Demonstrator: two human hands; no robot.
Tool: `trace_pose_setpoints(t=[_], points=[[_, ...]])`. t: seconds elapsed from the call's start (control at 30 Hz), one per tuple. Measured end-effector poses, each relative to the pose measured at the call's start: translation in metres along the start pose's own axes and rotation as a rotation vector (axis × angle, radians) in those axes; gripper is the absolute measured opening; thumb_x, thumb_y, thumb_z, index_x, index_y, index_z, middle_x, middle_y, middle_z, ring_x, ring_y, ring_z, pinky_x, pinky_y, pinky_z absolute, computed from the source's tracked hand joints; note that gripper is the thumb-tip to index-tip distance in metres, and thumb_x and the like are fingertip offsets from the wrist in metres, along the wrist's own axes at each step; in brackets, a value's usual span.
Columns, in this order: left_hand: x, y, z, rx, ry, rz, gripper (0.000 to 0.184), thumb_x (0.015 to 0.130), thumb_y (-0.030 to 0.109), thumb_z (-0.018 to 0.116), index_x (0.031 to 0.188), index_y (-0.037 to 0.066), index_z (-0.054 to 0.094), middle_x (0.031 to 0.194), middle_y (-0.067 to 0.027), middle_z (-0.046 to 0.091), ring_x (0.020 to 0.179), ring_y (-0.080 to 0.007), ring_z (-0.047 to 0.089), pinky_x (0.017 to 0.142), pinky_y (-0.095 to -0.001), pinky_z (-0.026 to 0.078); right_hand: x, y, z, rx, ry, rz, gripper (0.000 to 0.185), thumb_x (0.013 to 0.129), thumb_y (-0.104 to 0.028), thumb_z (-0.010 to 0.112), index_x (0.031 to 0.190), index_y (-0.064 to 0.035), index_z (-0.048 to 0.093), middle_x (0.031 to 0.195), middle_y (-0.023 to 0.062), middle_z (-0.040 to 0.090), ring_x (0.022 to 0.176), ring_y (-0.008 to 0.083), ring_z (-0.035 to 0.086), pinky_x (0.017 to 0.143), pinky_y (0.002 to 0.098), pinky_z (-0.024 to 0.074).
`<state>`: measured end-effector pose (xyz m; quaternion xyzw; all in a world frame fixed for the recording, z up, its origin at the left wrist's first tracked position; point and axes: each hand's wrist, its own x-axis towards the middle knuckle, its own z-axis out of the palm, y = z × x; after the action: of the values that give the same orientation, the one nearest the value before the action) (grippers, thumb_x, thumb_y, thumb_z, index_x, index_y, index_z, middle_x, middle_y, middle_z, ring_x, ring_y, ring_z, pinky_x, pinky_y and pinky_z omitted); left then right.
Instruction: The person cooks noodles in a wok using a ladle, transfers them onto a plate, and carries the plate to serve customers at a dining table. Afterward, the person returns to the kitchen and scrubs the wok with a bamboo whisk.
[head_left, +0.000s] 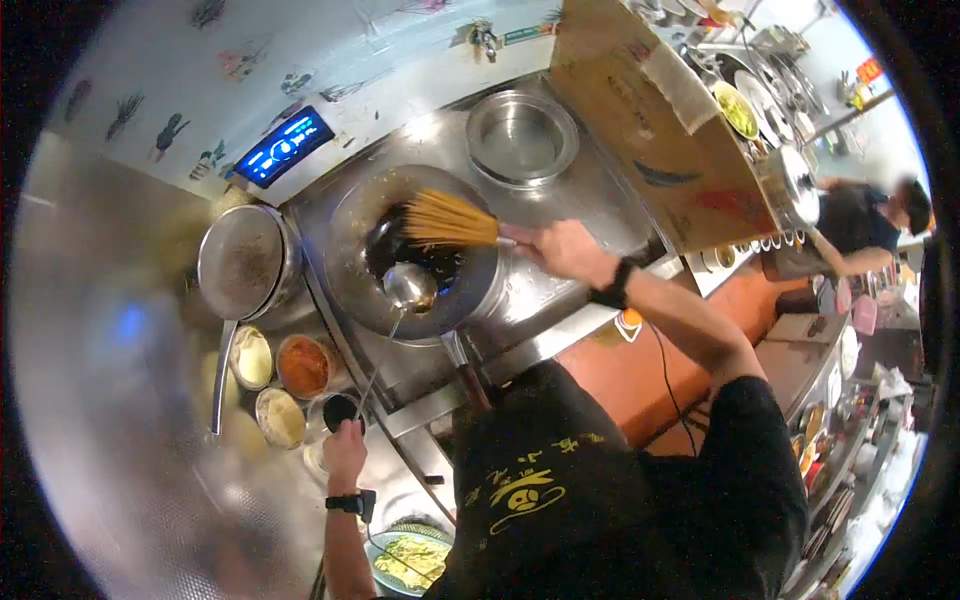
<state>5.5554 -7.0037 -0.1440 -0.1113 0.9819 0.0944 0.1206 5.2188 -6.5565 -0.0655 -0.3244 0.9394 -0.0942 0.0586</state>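
My right hand (572, 250) is closed round the handle of a bamboo wok brush (450, 218), whose bristles spread over the wok (347, 225). Dark, shiny liquid lies in the bottom of the wok. A metal ladle (410, 288) has its bowl inside the wok, just below the bristles. Its long handle runs down to my left hand (345, 452), which is closed on the end of it beside the seasoning containers. The wok's own handle (468, 375) points toward my apron.
A round metal pot (522, 140) stands behind the wok. At left are a strainer (240, 262), a red seasoning tub (303, 366) and pale seasoning tubs (280, 417). A bowl of shredded food (412, 560) is below. Cardboard (650, 120) borders the right; another person (855, 230) stands beyond.
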Motion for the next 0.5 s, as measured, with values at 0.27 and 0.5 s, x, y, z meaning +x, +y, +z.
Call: trace_pose_setpoints(t=[0.27,0.5], points=[[0.015,-0.032,-0.002,0.382,0.266,0.275,0.025,0.100,0.032,0.057,0.085,0.012,0.055,0.060,-0.0088,0.060,0.052,-0.0291,0.063,0.050,-0.0424,0.052,0.020,0.006,0.005,-0.061,-0.058,-0.091,0.037,0.098,-0.034,0.059,0.133,-0.0245,0.064,0.070,0.0156,0.066,0.059,0.0348,0.066,0.054,0.0486,0.0532],[0.027,-0.041,-0.015,0.516,0.497,0.386,0.030,0.095,0.035,0.065,0.080,0.012,0.053,0.063,-0.0059,0.056,0.048,-0.0266,0.059,0.048,-0.0388,0.051,0.013,0.003,0.029,-0.022,-0.169,0.014,0.036,0.098,-0.038,0.057,0.131,-0.0302,0.065,0.078,0.0189,0.069,0.071,0.0381,0.068,0.067,0.0479,0.0554]])
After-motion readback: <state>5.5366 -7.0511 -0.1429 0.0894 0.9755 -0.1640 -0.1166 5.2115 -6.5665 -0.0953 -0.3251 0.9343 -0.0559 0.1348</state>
